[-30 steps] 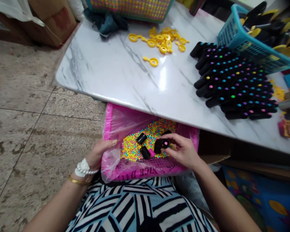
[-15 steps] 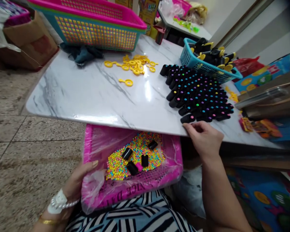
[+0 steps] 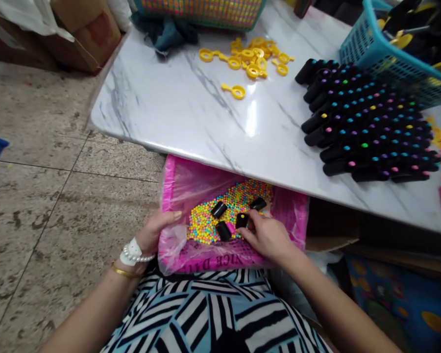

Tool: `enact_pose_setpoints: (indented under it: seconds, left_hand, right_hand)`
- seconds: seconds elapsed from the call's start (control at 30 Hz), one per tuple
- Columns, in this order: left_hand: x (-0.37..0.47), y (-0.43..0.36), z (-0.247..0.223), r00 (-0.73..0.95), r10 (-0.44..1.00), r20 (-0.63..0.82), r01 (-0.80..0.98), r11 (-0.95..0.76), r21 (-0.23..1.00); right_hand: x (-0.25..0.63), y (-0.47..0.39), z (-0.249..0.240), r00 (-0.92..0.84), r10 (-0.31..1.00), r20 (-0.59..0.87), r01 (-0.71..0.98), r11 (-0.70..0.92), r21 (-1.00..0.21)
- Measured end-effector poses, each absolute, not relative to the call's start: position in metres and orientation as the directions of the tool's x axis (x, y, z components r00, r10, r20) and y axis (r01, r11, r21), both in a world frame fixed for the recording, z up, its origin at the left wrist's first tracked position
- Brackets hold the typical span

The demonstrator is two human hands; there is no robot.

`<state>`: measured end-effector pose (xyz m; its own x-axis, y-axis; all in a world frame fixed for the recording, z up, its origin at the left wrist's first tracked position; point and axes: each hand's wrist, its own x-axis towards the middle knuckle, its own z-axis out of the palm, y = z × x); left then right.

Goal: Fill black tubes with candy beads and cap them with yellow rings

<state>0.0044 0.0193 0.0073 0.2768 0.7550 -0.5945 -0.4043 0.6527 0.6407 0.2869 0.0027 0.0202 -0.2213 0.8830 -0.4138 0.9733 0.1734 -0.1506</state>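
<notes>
Left hand (image 3: 155, 230): forearm extended from lower left; the left rim of a pink basket (image 3: 168, 184) is gripped, thumb laid over the rim, the other fingers hidden from view. A pearl bracelet (image 3: 145, 258) and a gold bangle (image 3: 124, 270) are worn at the wrist.

Right hand (image 3: 266, 235): forearm extended from lower right, passed above the basket's near right part, back of the hand upward. One black tube (image 3: 242, 221), a yellow ball at its end, is pinched between thumb and forefinger, above the small balls (image 3: 202, 220) in the basket.

Edges: the basket's far side is overhung by the near edge of a marbled table (image 3: 191, 117); its near side is set against the lap. Open tabletop is offered between that edge and the yellow rings, left of the tube rows. Within the basket, close quarters are kept by the right fingers, other tubes lying near.

Counts: black tubes in the basket, four, the pinched one included; pink piece (image 3: 231, 227), one; lone yellow ring (image 3: 232, 90), one; heaped yellow rings (image 3: 259, 53), overlapped, not countable; tube rows (image 3: 367, 122), tipped with coloured balls, too dense to be counted; blue basket (image 3: 371, 55), one, filled with black and yellow parts; dark cloth (image 3: 165, 35), one.
</notes>
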Motion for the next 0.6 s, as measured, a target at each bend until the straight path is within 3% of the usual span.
enact_pose_setpoints:
  seconds: [0.1,0.17,0.27,0.37,0.47,0.6]
  left_hand:
    - [0.004,0.018,0.006,0.258,0.769,-0.584,-0.415,0.635,0.652]
    - [0.005,0.018,0.006,0.259,0.772,-0.580,-0.413,0.632,0.656]
    - [0.006,0.019,0.007,0.255,0.780,-0.571,-0.416,0.622,0.664]
    - [0.007,0.019,0.009,0.241,0.783,-0.574,-0.420,0.617,0.665]
    - [0.007,0.018,0.010,0.221,0.773,-0.595,-0.413,0.627,0.661]
    - [0.005,0.018,0.010,0.212,0.763,-0.610,-0.411,0.636,0.653]
  right_hand:
    - [0.287,0.007,0.015,-0.359,0.890,-0.280,0.925,0.300,-0.234]
    - [0.288,0.012,0.018,-0.422,0.888,-0.181,0.905,0.400,-0.146]
    - [0.284,0.018,0.024,-0.532,0.818,-0.217,0.834,0.551,0.032]
    - [0.276,0.017,0.022,-0.631,0.718,-0.293,0.749,0.663,0.012]
    - [0.276,0.014,0.016,-0.622,0.731,-0.279,0.782,0.597,-0.180]
    - [0.292,0.013,0.021,-0.558,0.820,-0.129,0.677,0.360,-0.642]
